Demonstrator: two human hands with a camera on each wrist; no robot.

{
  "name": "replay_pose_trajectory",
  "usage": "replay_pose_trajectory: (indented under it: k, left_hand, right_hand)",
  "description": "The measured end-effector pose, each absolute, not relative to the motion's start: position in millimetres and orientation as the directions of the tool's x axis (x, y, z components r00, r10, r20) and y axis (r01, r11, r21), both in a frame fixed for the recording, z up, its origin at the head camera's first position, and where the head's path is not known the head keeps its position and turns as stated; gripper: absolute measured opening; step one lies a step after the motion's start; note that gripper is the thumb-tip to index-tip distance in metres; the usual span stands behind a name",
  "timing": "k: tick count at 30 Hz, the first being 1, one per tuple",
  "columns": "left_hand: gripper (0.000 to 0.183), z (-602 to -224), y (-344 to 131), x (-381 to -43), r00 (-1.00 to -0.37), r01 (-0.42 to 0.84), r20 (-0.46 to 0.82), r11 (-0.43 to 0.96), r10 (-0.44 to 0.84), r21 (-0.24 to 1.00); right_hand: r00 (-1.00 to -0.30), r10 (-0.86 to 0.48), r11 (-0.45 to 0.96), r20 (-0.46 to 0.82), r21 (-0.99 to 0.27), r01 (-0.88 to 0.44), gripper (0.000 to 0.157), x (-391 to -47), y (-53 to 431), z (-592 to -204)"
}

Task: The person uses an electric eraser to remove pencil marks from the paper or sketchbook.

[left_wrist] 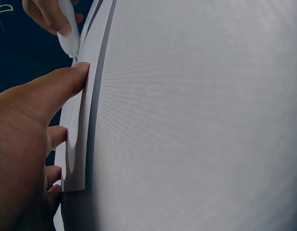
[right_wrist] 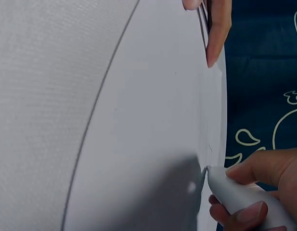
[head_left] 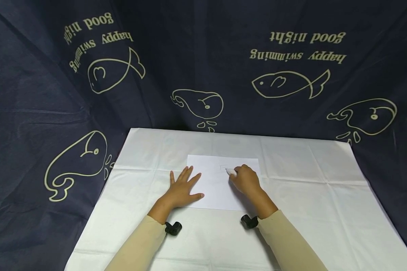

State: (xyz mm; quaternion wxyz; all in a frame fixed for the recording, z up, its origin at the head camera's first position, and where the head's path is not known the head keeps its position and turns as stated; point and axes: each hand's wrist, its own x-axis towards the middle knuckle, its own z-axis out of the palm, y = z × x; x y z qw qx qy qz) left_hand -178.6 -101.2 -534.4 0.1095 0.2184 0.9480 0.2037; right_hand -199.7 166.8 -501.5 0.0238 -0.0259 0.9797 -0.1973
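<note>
A sheet of white paper [head_left: 213, 194] lies on the white-covered table, with a few faint pencil-thin lines [head_left: 222, 166] near its upper middle. My left hand [head_left: 181, 192] rests on the paper's left part, fingers spread and thumb toward the lower edge. At the upper right of the sheet, my right hand [head_left: 247, 181] grips a thick white pen [right_wrist: 242, 195]. In the right wrist view the pen's thin tip meets the paper beside a faint line, and a dark shadow falls below it. The left wrist view shows the pen beyond my left thumb [left_wrist: 66, 84].
The white tablecloth [head_left: 308, 214] has fold creases and extends around the paper. Behind the table hangs a dark blue cloth [head_left: 196, 49] printed with pale whales, fish and lettering. A small black device [head_left: 173, 228] sits on each wrist, over beige sleeves [head_left: 139, 244].
</note>
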Motion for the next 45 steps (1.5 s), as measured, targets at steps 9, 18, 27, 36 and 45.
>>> replay_pose_trajectory:
  k: [9, 18, 27, 36, 45]
  left_hand:
    - [0.078, -534.4, -100.8, -179.3, -0.881, 0.367, -0.128, 0.829, 0.455, 0.421]
    - [0.079, -534.4, -101.6, -179.6, -0.880, 0.369, -0.129, 0.828, 0.458, 0.423]
    - [0.080, -536.3, -102.0, -180.5, -0.880, 0.369, -0.129, 0.829, 0.457, 0.420]
    - [0.079, -534.8, -101.9, -179.7, -0.881, 0.367, -0.129, 0.830, 0.455, 0.420]
    - [0.080, -533.4, -101.5, -179.5, -0.880, 0.368, -0.132, 0.830, 0.457, 0.419]
  right_hand:
    - [-0.999, -0.034, 0.927, -0.020, -0.374, -0.024, 0.038, -201.6, 170.6, -501.3]
    - [-0.999, -0.048, 0.926, -0.002, -0.376, -0.044, 0.038, -202.5, 169.4, -502.2]
    - [-0.999, -0.046, 0.927, -0.003, -0.374, -0.042, 0.038, -202.3, 169.4, -502.8]
    - [-0.998, -0.055, 0.922, 0.012, -0.384, -0.055, 0.035, -202.2, 167.3, -504.6]
    - [-0.998, -0.055, 0.919, 0.013, -0.389, -0.056, 0.035, -202.2, 164.8, -504.5]
